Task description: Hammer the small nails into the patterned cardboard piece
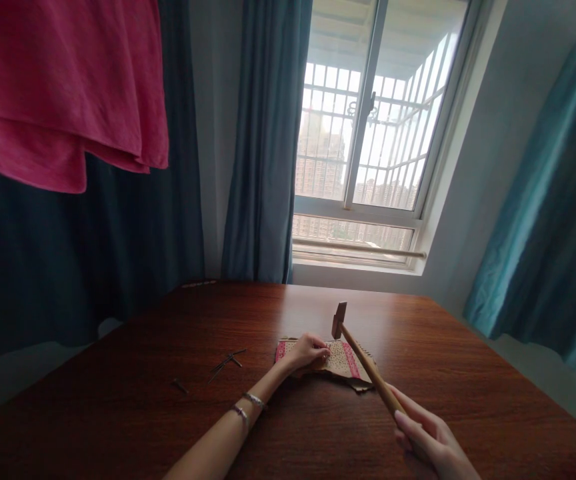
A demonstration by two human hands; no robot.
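Note:
My right hand [431, 440] is closed around the wooden handle of a small hammer [363, 360], whose head is raised a little above the table. Below the head lies a flat piece of cardboard [345, 363] with a dotted pattern and pink stripes. My left hand [308, 351] rests on the left part of that piece, fingers pinched together near the hammer head; what they pinch is too small to make out. Two bracelets sit on my left wrist.
A dark wooden table [168, 413] holds several loose nails [227, 362] left of the cardboard, one more nail [179, 385] further left. Behind are a barred window [363, 133], blue curtains [263, 147] and a hanging pink cloth [63, 87].

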